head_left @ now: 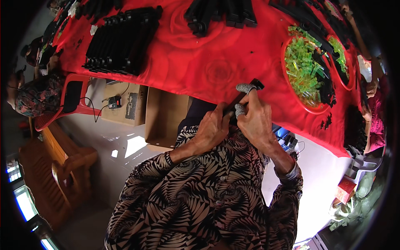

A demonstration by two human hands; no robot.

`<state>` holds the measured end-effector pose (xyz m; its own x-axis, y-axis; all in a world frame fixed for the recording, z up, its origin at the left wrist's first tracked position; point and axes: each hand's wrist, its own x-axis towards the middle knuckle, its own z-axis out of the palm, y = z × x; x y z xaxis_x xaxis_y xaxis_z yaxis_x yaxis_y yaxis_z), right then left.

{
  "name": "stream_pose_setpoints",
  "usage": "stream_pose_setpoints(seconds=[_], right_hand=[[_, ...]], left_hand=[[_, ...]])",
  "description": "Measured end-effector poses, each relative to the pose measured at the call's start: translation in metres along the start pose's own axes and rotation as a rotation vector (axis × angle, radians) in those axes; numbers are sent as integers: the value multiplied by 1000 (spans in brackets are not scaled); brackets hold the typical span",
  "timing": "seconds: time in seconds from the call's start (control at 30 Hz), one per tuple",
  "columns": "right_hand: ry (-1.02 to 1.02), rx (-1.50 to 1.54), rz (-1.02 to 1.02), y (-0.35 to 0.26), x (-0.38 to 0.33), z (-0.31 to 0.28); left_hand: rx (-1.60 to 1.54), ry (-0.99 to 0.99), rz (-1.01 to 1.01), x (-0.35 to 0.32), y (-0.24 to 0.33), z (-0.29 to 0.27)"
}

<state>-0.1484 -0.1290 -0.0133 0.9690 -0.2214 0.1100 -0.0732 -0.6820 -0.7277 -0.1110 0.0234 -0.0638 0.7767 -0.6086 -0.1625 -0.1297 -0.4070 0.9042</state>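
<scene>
A long black plastic part [238, 101] slants across my lap at the near edge of the red-covered table [225, 54]. My left hand [213, 127] is closed around its lower end. Higher up, my right hand [255, 118] grips the same part, with grey knitted covers on two of its digits. The part's blocky upper end sticks out beyond the right hand, over the cloth. Its lower end is hidden by my fingers.
Black parts lie in a neat stack [121, 39] at the left, with more black parts [221, 14] at the back. A red basin [286, 68] of green-yellow clear pieces stands on the right. Other people sit at both sides. An open cardboard box [164, 118] is below the table edge.
</scene>
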Motion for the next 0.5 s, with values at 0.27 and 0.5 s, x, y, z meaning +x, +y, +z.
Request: stream_pose_setpoints(seconds=[0.27,0.5], right_hand=[[51,-21,21,-5,-6,5],[284,-121,-195,-3,-9,-16]], left_hand=[[-24,35,-31,6,0,-3],[-43,-23,-123,7,3,-10]])
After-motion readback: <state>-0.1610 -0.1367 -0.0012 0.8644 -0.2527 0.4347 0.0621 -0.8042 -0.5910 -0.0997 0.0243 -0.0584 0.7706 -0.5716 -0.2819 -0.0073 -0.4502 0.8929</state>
